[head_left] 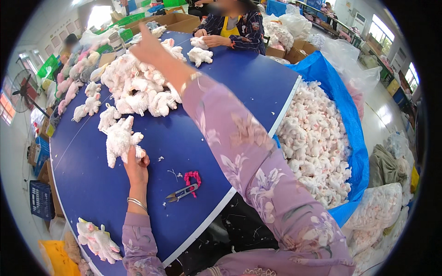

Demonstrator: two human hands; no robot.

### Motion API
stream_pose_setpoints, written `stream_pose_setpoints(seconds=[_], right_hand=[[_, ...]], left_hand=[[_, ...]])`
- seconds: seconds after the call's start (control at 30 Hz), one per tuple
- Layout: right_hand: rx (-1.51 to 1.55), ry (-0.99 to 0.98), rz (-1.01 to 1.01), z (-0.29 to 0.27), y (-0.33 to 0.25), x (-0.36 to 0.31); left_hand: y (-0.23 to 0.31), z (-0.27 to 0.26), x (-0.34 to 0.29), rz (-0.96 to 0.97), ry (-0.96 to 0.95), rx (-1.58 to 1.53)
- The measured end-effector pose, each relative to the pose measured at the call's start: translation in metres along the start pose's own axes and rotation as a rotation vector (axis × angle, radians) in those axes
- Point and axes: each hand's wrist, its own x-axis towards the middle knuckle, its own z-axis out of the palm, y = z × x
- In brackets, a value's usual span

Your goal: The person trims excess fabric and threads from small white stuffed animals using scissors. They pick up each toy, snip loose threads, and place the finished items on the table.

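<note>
Grip at left (136, 168), half-curled, holds white plush toy (120, 140).

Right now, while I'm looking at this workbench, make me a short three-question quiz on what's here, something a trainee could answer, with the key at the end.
1. Multiple choice: what is the left hand holding?
A) a green crate
B) a white plush toy
C) a cardboard box

2. True or false: the right hand is gripping the snips.

3. On which side of the blue table, the person's left or right, is the blue sack full of small white plush pieces?

Key:
1. B
2. False; the snips lie on the table, apart from the right hand.
3. Right
</note>
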Motion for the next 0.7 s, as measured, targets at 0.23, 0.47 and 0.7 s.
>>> stream_pose_setpoints(seconds=[0.23, 0.47, 0.7], right_hand=[[0.139, -0.305, -0.026, 0.018, -0.063, -0.082], [0.046, -0.517, 0.066, 0.035, -0.054, -0.24], [0.092, -0.384, -0.092, 0.044, -0.05, -0.25]], left_hand=[[0.002, -0.024, 0.001, -0.003, 0.007, -0.033], [0.005, 0.007, 0.001, 0.055, 0.164, -0.177], [0.0, -0.006, 0.004, 0.051, 0.101, -0.09]])
